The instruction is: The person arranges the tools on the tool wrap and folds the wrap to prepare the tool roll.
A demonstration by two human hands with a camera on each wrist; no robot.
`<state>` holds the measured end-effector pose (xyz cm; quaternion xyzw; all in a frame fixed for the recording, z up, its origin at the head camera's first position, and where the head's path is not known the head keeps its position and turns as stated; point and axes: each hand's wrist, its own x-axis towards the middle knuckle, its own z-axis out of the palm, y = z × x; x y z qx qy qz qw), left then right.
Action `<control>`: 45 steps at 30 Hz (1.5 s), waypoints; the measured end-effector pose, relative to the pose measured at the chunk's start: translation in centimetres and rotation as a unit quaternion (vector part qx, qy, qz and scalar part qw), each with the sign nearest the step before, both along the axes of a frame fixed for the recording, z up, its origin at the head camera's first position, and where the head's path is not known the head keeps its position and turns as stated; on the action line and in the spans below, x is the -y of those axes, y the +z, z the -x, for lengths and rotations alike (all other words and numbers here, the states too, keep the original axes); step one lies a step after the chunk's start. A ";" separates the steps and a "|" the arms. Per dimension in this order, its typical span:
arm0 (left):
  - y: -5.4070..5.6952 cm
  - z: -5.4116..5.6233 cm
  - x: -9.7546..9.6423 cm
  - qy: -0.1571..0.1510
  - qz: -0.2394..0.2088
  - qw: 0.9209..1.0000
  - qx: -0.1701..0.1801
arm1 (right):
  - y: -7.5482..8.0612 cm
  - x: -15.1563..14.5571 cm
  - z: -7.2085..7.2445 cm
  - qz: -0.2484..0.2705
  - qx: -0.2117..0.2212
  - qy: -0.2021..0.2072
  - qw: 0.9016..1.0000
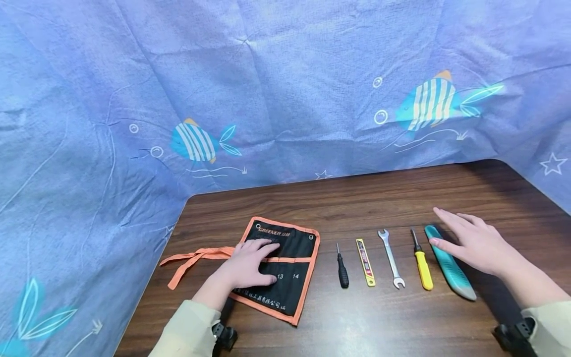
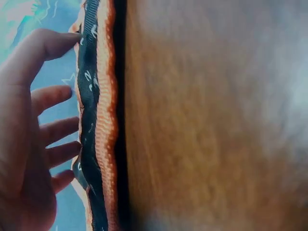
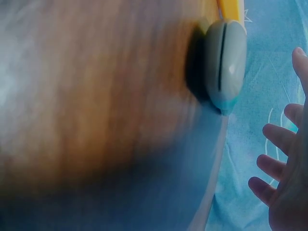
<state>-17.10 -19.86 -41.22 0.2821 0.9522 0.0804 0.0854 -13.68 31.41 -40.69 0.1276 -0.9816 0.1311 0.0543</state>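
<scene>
A black tool pouch (image 1: 290, 250) with orange edging lies flat at the left, its orange tie straps (image 1: 200, 254) trailing leftward. My left hand (image 1: 250, 263) is spread over its left half, fingers relaxed. In the left wrist view the thumb and fingertips reach the pouch's edge (image 2: 89, 110); firm contact is hard to tell. Over at the right, my right hand (image 1: 477, 243) hovers by a teal utility knife (image 1: 450, 263), fingers extended and holding nothing. The right wrist view shows the knife's grey rounded end (image 3: 226, 62) apart from the fingers.
Between the hands lie a black-handled screwdriver (image 1: 342, 270), a narrow yellow labelled strip (image 1: 366, 263), an open-ended wrench (image 1: 391, 259) and a yellow-handled screwdriver (image 1: 423, 267), side by side on the wooden table (image 1: 357, 322). A blue fish-print cloth (image 1: 290, 99) hangs behind.
</scene>
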 end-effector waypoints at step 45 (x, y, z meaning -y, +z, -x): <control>1.2 0.1 1.5 -0.016 -0.023 0.998 0.063 | -0.1 -0.1 -0.1 0.005 0.037 -0.006 0.999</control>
